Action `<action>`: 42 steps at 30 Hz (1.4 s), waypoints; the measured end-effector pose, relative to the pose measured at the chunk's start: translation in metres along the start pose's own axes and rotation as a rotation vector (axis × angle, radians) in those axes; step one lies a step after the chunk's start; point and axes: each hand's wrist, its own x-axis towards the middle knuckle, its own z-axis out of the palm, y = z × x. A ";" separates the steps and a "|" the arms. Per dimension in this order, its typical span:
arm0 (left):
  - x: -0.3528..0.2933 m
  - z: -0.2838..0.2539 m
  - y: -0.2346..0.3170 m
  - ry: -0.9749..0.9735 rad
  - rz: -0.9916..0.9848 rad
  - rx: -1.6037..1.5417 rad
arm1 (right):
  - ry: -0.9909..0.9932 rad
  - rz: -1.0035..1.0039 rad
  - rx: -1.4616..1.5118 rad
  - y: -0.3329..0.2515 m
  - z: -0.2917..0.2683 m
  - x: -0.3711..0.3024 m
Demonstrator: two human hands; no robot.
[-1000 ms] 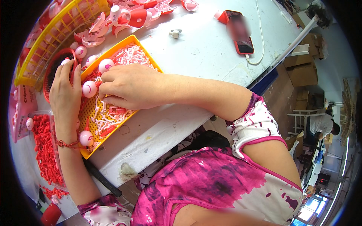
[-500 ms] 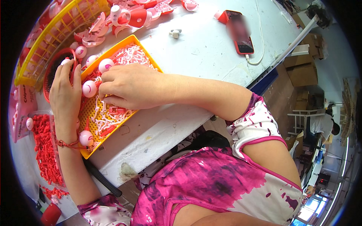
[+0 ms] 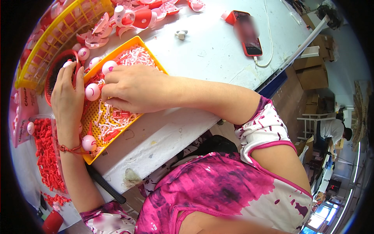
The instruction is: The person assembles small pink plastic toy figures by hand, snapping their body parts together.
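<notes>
My left hand reaches over a round red basket, fingers stretched out and thumb apart. Its fingertips are at a small pink ball, and the hand covers part of the basket. My right hand is over a yellow perforated tray, fingers curled and closed; whatever lies between them is hidden. Against its fingertips is a pink ball with a curved red line. Another pink ball sits by its knuckles. White and pink small link-shaped parts and red pieces fill much of the tray.
A yellow slatted basket holds pink and red parts at the far left. Pink shell pieces are heaped at the back. A clear container of red parts stands beside my left forearm. A phone with a white cable lies at the back right.
My right hand has shifted very slightly over the tray, its fingers still curled. The left hand stays in place.
</notes>
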 end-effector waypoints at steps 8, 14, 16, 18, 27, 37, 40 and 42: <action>-0.002 -0.002 0.002 0.013 0.014 -0.004 | 0.228 0.392 -0.660 0.052 -0.053 0.005; -0.001 0.003 -0.002 0.020 0.014 0.021 | -0.246 0.774 -0.912 0.086 -0.082 -0.020; -0.003 0.001 -0.005 0.020 0.008 0.030 | -0.338 0.902 -0.856 0.102 -0.090 -0.020; 0.000 0.001 0.000 0.017 0.013 0.019 | -0.345 1.057 -0.936 0.131 -0.104 -0.036; -0.003 -0.001 0.001 0.025 0.015 0.014 | 0.118 0.487 -0.612 0.079 -0.077 -0.004; 0.002 -0.005 0.005 -0.009 0.013 0.012 | 0.222 0.064 0.090 0.009 0.001 0.000; 0.001 -0.007 0.002 0.001 0.035 0.008 | 0.176 0.053 0.099 0.010 0.001 0.002; 0.001 -0.003 0.003 0.020 0.050 0.008 | 0.047 0.051 0.099 0.012 0.000 0.000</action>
